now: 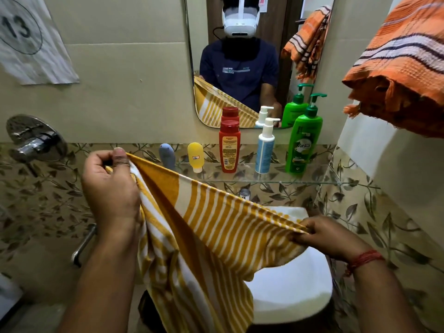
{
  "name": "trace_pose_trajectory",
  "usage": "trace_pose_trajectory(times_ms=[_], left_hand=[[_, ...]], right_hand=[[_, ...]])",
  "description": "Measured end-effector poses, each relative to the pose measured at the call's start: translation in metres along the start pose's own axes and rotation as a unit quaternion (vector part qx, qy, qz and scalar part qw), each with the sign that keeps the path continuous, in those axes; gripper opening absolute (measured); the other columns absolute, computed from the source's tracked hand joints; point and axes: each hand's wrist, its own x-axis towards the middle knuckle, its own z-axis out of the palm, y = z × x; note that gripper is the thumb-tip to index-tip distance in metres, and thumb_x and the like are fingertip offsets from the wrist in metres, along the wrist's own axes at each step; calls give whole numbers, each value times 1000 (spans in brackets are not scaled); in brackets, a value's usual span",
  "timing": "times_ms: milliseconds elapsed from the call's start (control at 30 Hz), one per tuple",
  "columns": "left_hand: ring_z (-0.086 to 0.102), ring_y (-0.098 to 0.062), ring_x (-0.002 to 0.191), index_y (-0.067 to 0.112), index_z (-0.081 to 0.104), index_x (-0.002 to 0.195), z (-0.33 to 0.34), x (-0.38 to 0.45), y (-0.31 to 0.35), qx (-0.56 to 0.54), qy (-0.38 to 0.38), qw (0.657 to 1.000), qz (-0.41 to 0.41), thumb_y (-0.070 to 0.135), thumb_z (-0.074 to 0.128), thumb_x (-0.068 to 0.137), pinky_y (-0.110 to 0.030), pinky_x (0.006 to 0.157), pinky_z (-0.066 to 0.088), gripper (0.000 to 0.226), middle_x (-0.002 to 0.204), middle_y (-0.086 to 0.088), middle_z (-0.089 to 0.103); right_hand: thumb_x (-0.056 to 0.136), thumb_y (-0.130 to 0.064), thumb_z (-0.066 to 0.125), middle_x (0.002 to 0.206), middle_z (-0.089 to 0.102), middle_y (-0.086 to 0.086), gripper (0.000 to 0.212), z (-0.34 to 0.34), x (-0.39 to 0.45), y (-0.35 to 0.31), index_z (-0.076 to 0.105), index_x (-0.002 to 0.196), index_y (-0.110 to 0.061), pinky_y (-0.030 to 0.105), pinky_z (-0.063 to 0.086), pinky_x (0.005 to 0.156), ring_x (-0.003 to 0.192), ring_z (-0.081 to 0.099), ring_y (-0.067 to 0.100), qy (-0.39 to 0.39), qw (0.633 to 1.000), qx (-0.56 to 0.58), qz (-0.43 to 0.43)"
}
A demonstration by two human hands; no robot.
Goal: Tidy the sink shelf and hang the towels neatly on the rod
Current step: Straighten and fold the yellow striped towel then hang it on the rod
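Shelf (276,177) bottles stand in a row beyond the fingers, apparently tidied; yellow striped towel (216,227) remains unhung, stretched between left hand (110,186) and right hand (324,236), each pinching a top corner; orange towel (403,68) hangs bunched upper right.

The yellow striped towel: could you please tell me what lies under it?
A white basin shows under the yellow striped towel; its left part and whatever is inside are covered.
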Motion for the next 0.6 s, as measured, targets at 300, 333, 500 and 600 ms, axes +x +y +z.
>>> trace_pose_trajectory(times_ms=[300, 333, 500, 600], left_hand=[[53, 21, 64, 35, 50, 78, 1, -7, -2, 7, 14, 999, -37, 31, 59, 101, -1, 60, 41, 25, 82, 17, 55], [53, 20, 64, 35, 50, 78, 1, -7, -2, 6, 14, 999, -38, 31, 59, 101, -1, 61, 41, 25, 82, 17, 55], [56, 6, 74, 38, 52, 79, 0, -7, -5, 10, 12, 998, -53, 41, 58, 100, -4, 61, 42, 22, 83, 16, 58], [57, 2, 79, 40, 53, 79, 0, -5, -6, 15, 19, 998, -53, 43, 58, 98, -14, 68, 46, 20, 86, 16, 60]], right_hand=[[98, -22, 59, 90, 63, -3, 10, -7, 5, 7, 67, 93, -20, 28, 43, 67, 87, 60, 15, 151, 988, 6, -6], [97, -17, 59, 90, 61, -2, 10, -6, 5, 7, 68, 93, -19, 26, 42, 67, 86, 58, 16, 163, 987, -3, -10], [92, -6, 64, 88, 47, 1, 8, 5, 9, 12, 70, 87, -7, 25, 41, 69, 82, 52, 16, 237, 971, 13, 4], [87, -7, 71, 99, 45, 5, 8, 12, 12, 17, 69, 79, -5, 31, 44, 82, 93, 50, 20, 266, 963, 41, 22]])
